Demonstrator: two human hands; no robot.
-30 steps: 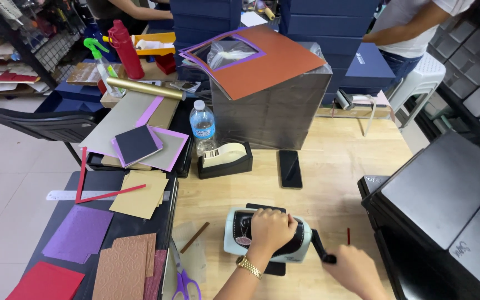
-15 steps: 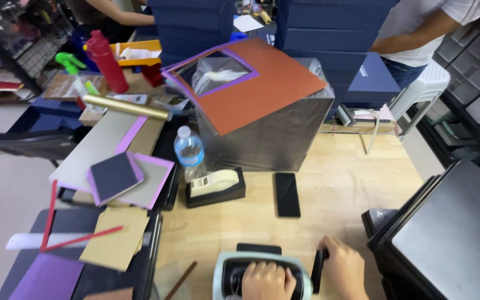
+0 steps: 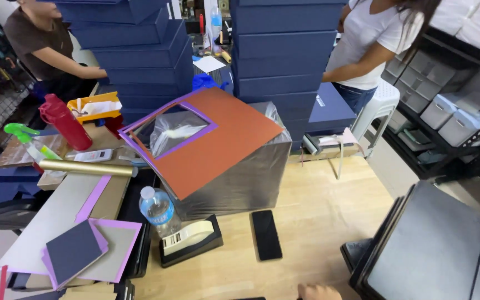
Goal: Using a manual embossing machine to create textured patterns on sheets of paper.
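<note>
Only the top of my right hand shows, at the bottom edge over the wooden table; its fingers are cut off by the frame. My left hand is out of view. Nearest to the hand lies a black phone, flat on the wood. Left of it stands a black tape dispenser with a white roll, and beside that an upright water bottle. Behind them sits a grey box topped by an orange-brown card with a purple-edged window.
Purple and grey card sheets, a gold tube and a red bottle crowd the left. Stacked dark blue boxes rise behind. Two other people stand at the back. Dark grey cases fill the right.
The view has tilted up and away from the table front. The round white-and-black device and my left hand have dropped out of the frame; only part of my right hand remains.
</note>
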